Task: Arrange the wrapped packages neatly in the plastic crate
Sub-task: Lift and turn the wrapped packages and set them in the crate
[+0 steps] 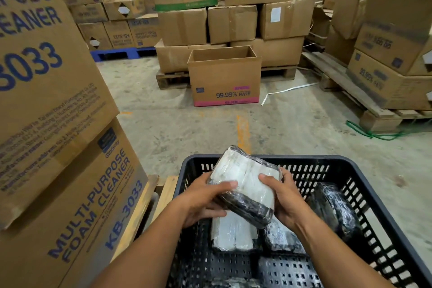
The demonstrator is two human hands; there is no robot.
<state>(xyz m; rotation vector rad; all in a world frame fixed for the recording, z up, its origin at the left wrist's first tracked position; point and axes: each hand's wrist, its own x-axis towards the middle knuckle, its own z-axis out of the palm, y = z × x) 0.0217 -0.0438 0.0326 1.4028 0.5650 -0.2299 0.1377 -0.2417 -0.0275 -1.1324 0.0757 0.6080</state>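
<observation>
While you hold the white and black package wrapped in clear plastic film (245,184) above the black perforated plastic crate (350,166), both of your hands are on it. Your left hand (205,196) closes its grip on the left end of the package, with the thumb lying over the top face. Your right hand (285,196) closes its grip on the right end in the same way. The package is tilted, its far end higher than its near end, and it is over the left half of the crate, near the far wall.

Under it, on the crate floor, a flat white wrapped package (231,234) lies just beside a smaller black and white wrapped package (280,238). A dark wrapped package (334,213) leans at the right wall of the crate. Beside the left edge of the crate stand two stacked brown cardboard boxes printed with blue letters (53,147).
</observation>
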